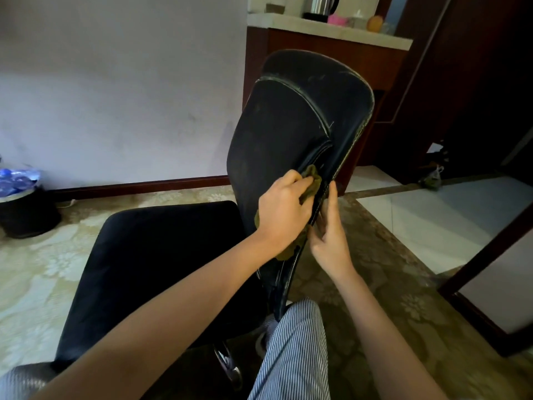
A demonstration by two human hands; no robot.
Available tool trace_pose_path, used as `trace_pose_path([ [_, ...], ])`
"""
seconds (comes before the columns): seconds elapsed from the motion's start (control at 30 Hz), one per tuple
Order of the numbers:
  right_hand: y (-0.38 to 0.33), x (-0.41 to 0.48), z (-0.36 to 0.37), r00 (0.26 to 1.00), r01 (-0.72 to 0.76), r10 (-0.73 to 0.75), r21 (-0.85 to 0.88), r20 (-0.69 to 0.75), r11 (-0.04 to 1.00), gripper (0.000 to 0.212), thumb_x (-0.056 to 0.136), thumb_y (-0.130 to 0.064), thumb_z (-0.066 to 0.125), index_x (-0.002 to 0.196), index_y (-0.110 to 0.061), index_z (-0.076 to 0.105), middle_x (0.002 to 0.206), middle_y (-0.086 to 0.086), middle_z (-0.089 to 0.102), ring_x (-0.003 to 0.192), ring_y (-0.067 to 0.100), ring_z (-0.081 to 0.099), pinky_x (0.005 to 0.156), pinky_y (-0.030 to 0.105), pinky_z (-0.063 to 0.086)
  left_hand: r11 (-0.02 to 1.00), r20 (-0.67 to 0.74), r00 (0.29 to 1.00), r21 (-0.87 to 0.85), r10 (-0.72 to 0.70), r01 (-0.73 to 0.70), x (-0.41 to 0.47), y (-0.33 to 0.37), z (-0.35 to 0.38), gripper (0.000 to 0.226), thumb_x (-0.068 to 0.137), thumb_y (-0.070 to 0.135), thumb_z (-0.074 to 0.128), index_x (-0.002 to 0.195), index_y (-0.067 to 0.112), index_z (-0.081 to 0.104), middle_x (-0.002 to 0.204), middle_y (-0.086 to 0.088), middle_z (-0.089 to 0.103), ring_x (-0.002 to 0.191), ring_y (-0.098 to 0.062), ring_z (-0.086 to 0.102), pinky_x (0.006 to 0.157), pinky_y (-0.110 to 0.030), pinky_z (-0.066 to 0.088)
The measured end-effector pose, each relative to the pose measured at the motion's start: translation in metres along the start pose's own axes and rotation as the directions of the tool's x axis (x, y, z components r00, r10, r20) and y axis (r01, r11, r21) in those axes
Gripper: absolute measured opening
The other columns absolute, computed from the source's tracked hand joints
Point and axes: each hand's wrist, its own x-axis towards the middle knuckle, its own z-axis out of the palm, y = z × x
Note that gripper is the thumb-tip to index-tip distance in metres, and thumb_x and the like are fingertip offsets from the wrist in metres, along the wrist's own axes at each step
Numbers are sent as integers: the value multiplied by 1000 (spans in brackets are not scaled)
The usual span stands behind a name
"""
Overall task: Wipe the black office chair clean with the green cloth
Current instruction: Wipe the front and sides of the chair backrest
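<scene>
The black office chair (291, 119) stands in the middle of the head view, its backrest upright and its seat (150, 264) spreading to the lower left. My left hand (284, 212) grips the bunched green cloth (313, 180) and holds it against the seam near the backrest's right edge. More of the cloth shows below my wrist. My right hand (328, 229) holds the backrest's right edge from behind, thumb up along the rim and fingers hidden behind it.
A dark waste bin (27, 212) with a blue bag stands at the left by the wall. A wooden counter (328, 44) with a kettle is behind the chair. A dark door frame (476, 284) is at the right. My striped trouser leg (291, 356) is beside the chair base.
</scene>
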Motion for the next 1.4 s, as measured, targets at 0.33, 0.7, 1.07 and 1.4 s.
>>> trace_pose_path([
  [0.33,-5,-1,-1,1000,-10,11,12,-21,1000,103,87,11,50,137,-64,-1,157,-1,19,142,9,21,116,38,25,948,50,974,221,222,-227,-22,-23,11,29,79,20,51,98,8,69,84,-4,61,68,-20,60,43,-28,49],
  [0.7,-26,6,-7,974,37,-20,71,-227,997,66,87,12,47,130,-35,32,133,-11,42,123,7,45,106,33,40,980,-104,993,-195,-48,27,24,17,-12,28,87,14,61,114,10,65,90,4,56,76,-5,53,67,-20,48],
  [1.07,-22,1,-8,987,4,17,128,-162,992,74,85,19,40,133,-37,29,130,-26,38,119,-20,38,98,4,31,993,54,992,30,111,-112,-16,-14,5,38,82,28,47,107,10,68,87,-1,60,72,-18,62,51,-31,53],
  [1.4,-7,-17,16,986,-43,57,86,-159,995,78,86,15,48,141,-30,17,127,-30,35,115,-25,36,91,0,32,930,199,960,275,195,-246,-64,-44,13,40,61,18,81,99,10,69,84,-4,60,66,-20,62,40,-23,47],
])
